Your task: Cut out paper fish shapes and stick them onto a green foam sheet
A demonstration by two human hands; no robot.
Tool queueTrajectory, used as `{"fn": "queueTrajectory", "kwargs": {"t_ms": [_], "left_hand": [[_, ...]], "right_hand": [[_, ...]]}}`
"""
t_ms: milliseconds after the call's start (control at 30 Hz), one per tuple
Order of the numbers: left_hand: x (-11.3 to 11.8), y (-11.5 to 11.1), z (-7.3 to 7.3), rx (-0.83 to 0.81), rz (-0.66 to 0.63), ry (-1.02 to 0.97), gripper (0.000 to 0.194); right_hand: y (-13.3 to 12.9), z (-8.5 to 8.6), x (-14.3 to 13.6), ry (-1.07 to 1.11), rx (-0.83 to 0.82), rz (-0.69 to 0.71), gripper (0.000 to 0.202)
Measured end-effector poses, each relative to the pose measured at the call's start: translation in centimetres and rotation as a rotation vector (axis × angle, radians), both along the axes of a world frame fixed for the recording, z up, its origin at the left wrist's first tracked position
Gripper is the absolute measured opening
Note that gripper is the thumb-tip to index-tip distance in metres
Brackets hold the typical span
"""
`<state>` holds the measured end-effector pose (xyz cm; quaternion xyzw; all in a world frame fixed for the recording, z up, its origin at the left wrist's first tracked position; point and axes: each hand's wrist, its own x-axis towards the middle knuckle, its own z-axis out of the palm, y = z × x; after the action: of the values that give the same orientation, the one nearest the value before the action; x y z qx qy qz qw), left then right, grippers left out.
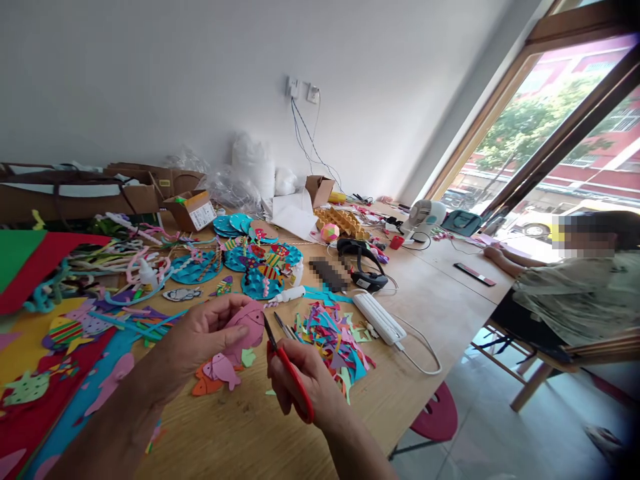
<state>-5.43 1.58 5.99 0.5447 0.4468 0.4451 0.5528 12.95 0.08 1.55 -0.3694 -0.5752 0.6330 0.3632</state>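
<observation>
My left hand [203,333] pinches a pink foam fish [249,325] between thumb and fingers; dark drawn lines show on it. Red-handled scissors [293,380] are gripped in my right hand [305,377], their blades pointing up and away beside the fish's right edge. Whether the blades touch the fish I cannot tell. Below my left hand, smaller pink and orange fish cutouts [225,370] lie on the wooden table [240,433]. A heap of colourful foam scraps [335,343] spreads just beyond my right hand.
Behind my hands are blue discs with decorated fish [265,280], a glue bottle [293,293] and a headset [365,267]. A white power strip [380,319] with a cable lies to the right. Coloured sheets [75,393] cover the left. Another person [575,287] sits at the far right.
</observation>
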Motion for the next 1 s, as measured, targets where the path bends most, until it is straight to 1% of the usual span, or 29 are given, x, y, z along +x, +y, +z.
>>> {"fn": "queueTrajectory", "kwargs": {"t_ms": [100, 333, 567, 667, 767, 900, 1000], "left_hand": [[0.19, -0.05, -0.16, 0.002, -0.03, 0.011, 0.022], [0.63, 0.01, -0.2, 0.021, 0.013, 0.025, 0.028], [0.86, -0.14, 0.01, 0.032, 0.004, 0.035, 0.028], [0.78, -0.21, -0.13, 0.058, -0.005, 0.027, 0.025], [0.63, -0.23, -0.36, 0.048, -0.024, 0.022, 0.023], [0.57, -0.22, -0.56, 0.019, -0.035, 0.006, 0.024], [0.61, -0.22, -0.61, 0.027, -0.04, 0.009, 0.025]], "right_hand": [[-0.03, 0.07, 0.24, -0.01, 0.0, 0.018, 0.035], [-0.12, -0.13, 0.23, -0.035, -0.005, 0.042, 0.04], [-0.11, -0.38, 0.2, -0.047, -0.003, 0.043, 0.039], [-0.12, -0.37, 0.26, -0.057, -0.003, 0.05, 0.039], [-0.19, -0.23, 0.29, -0.061, -0.005, 0.057, 0.042], [-0.29, -0.06, 0.24, -0.049, -0.02, 0.06, 0.045], [-0.33, 0.03, 0.22, -0.036, -0.024, 0.062, 0.046]]}}
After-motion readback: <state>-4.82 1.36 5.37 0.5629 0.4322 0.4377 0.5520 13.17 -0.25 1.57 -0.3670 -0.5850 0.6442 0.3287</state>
